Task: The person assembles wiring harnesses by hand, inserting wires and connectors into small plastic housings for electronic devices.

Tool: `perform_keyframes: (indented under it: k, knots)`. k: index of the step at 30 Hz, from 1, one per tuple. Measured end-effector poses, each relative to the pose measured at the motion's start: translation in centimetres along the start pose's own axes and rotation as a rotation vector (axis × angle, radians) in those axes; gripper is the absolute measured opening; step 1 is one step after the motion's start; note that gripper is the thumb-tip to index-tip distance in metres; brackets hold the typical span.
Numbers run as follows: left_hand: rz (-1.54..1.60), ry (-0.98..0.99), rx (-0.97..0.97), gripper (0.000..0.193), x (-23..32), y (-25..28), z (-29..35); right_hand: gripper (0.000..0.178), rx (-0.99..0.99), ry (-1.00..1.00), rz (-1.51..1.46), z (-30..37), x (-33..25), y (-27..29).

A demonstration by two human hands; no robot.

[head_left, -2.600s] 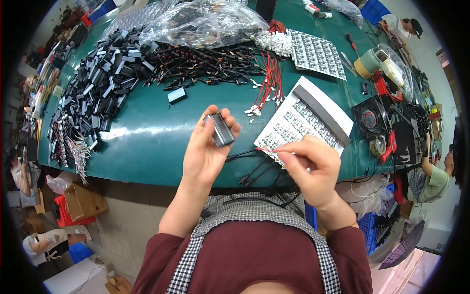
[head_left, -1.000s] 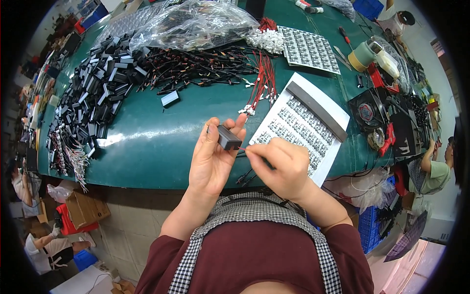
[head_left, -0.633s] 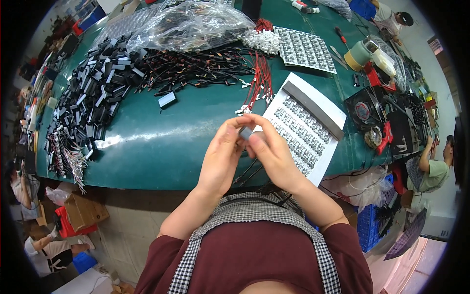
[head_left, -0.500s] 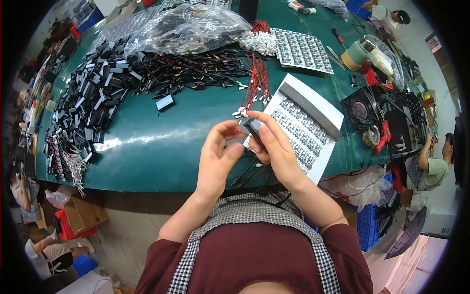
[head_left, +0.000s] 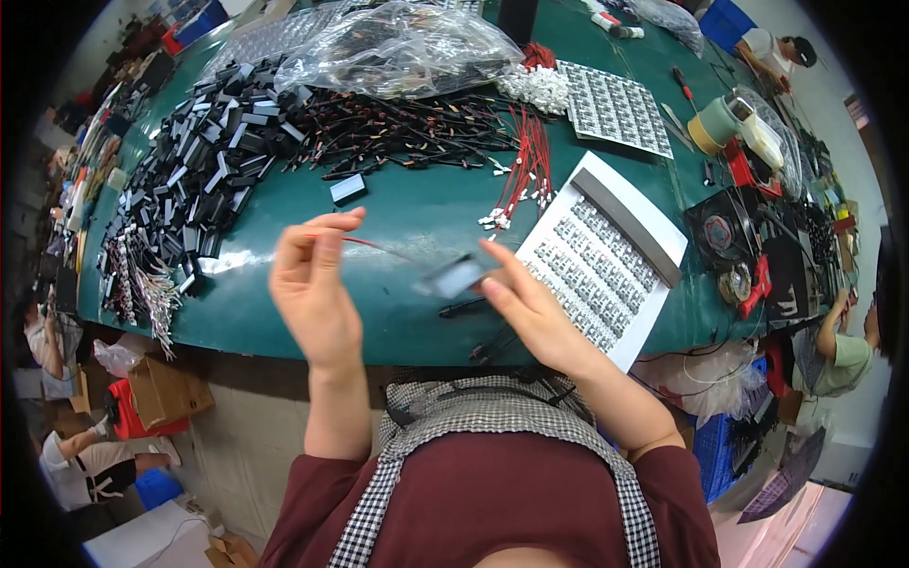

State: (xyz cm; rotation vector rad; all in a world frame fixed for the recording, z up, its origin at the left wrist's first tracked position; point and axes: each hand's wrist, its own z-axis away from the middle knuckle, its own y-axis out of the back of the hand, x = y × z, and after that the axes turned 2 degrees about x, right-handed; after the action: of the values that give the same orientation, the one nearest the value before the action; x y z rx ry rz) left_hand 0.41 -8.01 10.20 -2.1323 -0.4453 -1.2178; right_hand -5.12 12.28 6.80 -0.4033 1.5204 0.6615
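Observation:
My left hand (head_left: 317, 298) is closed, pinching the end of a thin red wire (head_left: 367, 243). The wire stretches rightward to a small black box (head_left: 454, 276), smeared by motion, with a shiny pale face. Fingers and thumb of my right hand (head_left: 542, 322) grip the box at its right end. Beyond the hands, a similar box (head_left: 348, 190) lies alone on the green table (head_left: 256, 327). A bunch of red wires with white connectors (head_left: 530, 156) lies farther off. Right of my right hand is a white panel with rows of small circuit boards (head_left: 592, 265).
Many black boxes (head_left: 213, 151) are heaped at left, beside bundled thin wires (head_left: 142, 293). Black cables (head_left: 407, 133) and a clear plastic bag (head_left: 407, 47) lie at the back. A second board sheet (head_left: 620, 109), a screwdriver (head_left: 683, 82) and a fan (head_left: 720, 232) are rightward.
My hands have moved apart. The left went left, drawing the red wire out taut, while the right moved slightly right and down with the box. The view has shifted a little.

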Motion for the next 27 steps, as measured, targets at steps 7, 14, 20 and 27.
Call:
perform_keyframes:
  k: [7, 14, 20, 27]
  knots:
    - [-0.800, -0.113, -0.230, 0.014, -0.7, 2.0, -2.8, 0.032, -0.041, 0.075, 0.501, -5.3, -1.6, 3.5]
    - [-1.198, -0.324, -0.695, 0.011, -7.7, 3.8, 0.4, 0.024, 0.119, -0.060, 1.202, -14.0, 2.0, 6.8]
    - [-0.973, -0.184, -0.565, 0.019, -8.5, 4.5, -2.8, 0.024, 0.316, -0.023, 1.097, -16.5, 5.0, 6.4]
    - [-1.562, -0.183, -0.488, 0.045, -10.6, 6.0, -8.8, 0.044, 0.426, -0.032, 0.318, -16.1, 2.9, 8.7]
